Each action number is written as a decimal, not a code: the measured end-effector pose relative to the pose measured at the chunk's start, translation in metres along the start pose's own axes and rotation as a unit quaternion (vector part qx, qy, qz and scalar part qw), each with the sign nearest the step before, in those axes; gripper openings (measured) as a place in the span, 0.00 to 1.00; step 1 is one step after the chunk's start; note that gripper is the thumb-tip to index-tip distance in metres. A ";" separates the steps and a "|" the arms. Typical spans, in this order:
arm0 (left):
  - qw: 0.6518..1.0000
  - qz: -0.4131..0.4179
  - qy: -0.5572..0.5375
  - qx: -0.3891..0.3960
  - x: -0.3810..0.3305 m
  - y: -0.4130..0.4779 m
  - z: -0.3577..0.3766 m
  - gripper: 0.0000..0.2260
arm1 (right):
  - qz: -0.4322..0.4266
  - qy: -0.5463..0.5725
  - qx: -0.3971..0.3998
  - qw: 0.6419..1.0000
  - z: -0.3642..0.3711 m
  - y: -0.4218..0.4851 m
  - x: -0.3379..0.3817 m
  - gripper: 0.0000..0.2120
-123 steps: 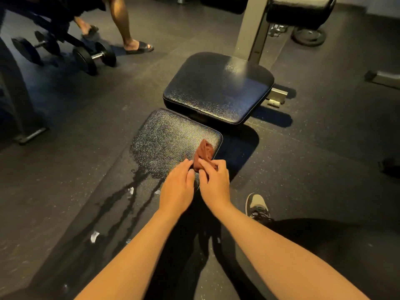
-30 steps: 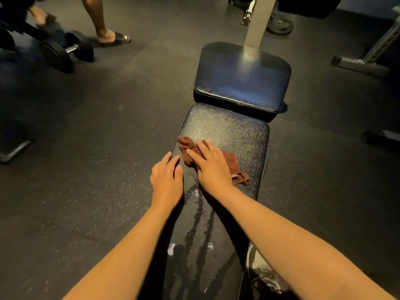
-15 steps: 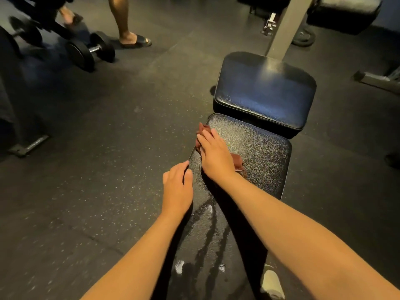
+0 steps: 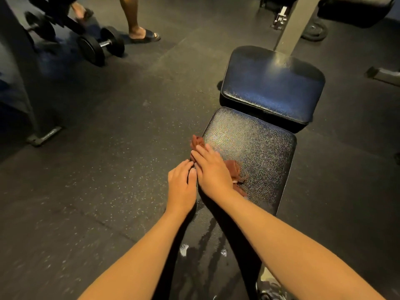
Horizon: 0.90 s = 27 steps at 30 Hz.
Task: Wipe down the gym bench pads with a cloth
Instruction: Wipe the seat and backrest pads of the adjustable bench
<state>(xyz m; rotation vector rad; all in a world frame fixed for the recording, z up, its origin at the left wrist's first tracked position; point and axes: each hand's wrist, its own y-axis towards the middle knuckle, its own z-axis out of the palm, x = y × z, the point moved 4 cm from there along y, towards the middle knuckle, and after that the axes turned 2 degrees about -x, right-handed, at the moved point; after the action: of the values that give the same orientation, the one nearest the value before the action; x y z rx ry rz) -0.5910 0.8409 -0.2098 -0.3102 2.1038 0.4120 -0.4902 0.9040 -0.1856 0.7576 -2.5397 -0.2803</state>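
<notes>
Showing one cloth (image 4: 234,168), two hands (image 4: 181,188) (image 4: 213,171), two pads (image 4: 256,152) (image 4: 272,83).

A brown cloth (image 4: 234,169) lies at the left edge of the black, wet-streaked bench pad (image 4: 257,152).

One wide-angle camera, worn on the person's head, faces forward and steeply down. The left hand (image 4: 181,187) and right hand (image 4: 213,172) sit close at mid-frame over the near bench pad (image 4: 257,152), with the far pad (image 4: 272,87) beyond and a dumbbell (image 4: 92,49) at upper left.
</notes>
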 end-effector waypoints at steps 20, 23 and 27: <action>0.978 -0.007 0.196 0.064 -0.017 -0.056 0.002 0.22 | 0.081 -0.107 -0.012 0.991 -0.032 -0.079 -0.021 0.24; 0.976 -0.011 0.212 0.051 -0.023 -0.059 0.003 0.22 | 0.081 -0.048 -0.015 0.995 -0.020 -0.092 0.000 0.22; 0.976 0.011 0.212 0.053 -0.035 -0.061 0.008 0.21 | 0.017 -0.033 0.033 0.999 -0.023 -0.107 -0.006 0.25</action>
<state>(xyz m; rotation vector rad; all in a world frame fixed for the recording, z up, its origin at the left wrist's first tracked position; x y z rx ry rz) -0.5437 0.7906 -0.1938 -0.3339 2.5389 0.2593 -0.4246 0.8179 -0.2021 0.7407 -2.6320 -0.2142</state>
